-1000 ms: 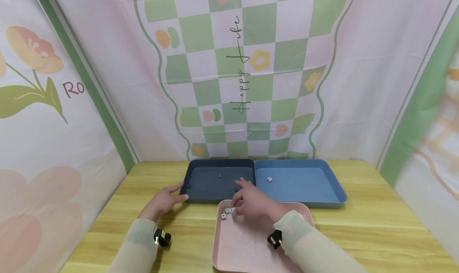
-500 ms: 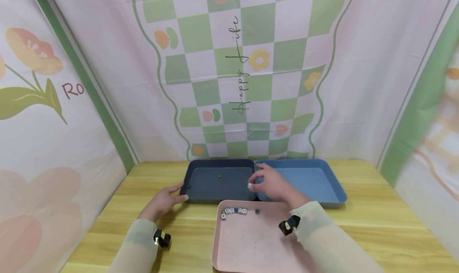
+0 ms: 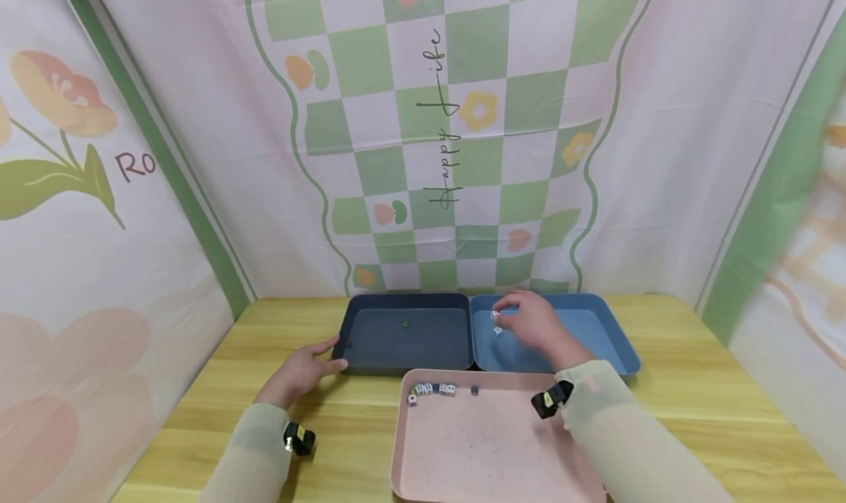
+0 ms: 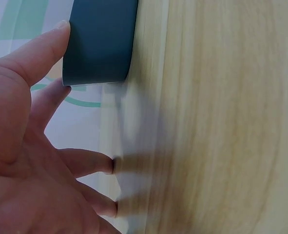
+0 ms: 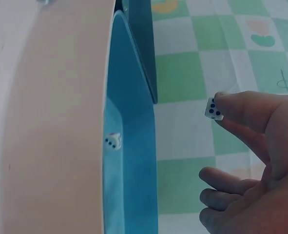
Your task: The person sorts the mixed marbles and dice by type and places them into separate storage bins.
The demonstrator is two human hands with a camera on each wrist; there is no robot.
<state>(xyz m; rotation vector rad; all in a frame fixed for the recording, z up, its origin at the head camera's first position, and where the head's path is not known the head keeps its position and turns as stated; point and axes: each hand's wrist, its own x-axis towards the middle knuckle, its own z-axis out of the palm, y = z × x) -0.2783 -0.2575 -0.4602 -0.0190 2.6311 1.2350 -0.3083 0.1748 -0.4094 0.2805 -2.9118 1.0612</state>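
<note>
My right hand (image 3: 534,327) pinches a white die (image 5: 213,108) with dark pips between thumb and index finger, held above the light blue tray (image 3: 595,341). A second white die (image 3: 498,331) lies on that tray's floor, just below the held one in the head view. At the left end of the dark navy tray (image 3: 403,371), my left hand (image 3: 304,371) touches the corner with thumb and index finger, its other fingers spread over the table. Inside the navy tray lie a small green piece (image 3: 406,324) and a dark piece (image 3: 349,344) near its left wall.
In front stands a pink tray (image 3: 502,451). A row of several white and dark dice (image 3: 436,389) lines its far left edge, and one dark blue die (image 3: 474,391) sits apart to the right. The wooden table (image 3: 714,415) extends on both sides; a patterned curtain (image 3: 449,158) hangs behind.
My right hand picked a white die from the pink tray and carried it up and right over the light blue tray. My left hand stays at the navy tray's corner.
</note>
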